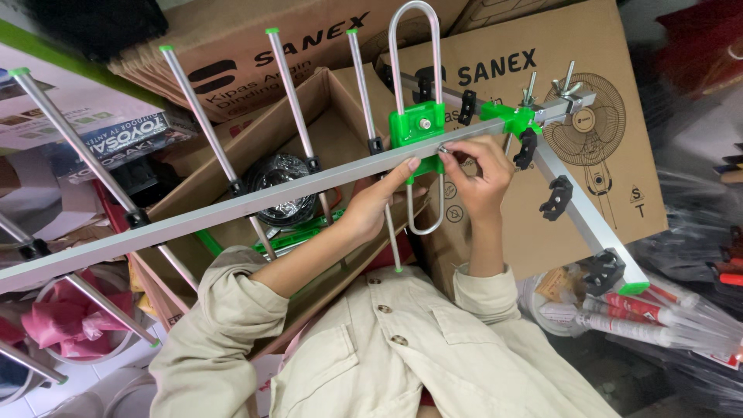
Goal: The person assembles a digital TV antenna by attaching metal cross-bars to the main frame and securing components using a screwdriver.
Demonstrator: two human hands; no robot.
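Left hand (379,197) pinching underside of long aluminium bar (255,203), fingertips just under green clamp (416,126). Right hand (478,174) closed on small screw at clamp's edge (too tiny to tell exactly). Antenna hangs at chest height over open cardboard box (325,116). Risk: screw slips from fingers, drops into box clutter. Bar long and lightly held, could swing. Thin rods (203,116) poke toward stacked fan boxes (542,93); wrapped tubes (665,317) lie at right, crowding turning room.

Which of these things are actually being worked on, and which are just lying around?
In hand:
left hand
right hand
aluminium boom
green bracket
metal loop

Lying about:
cardboard boxes
open box
bagged rods
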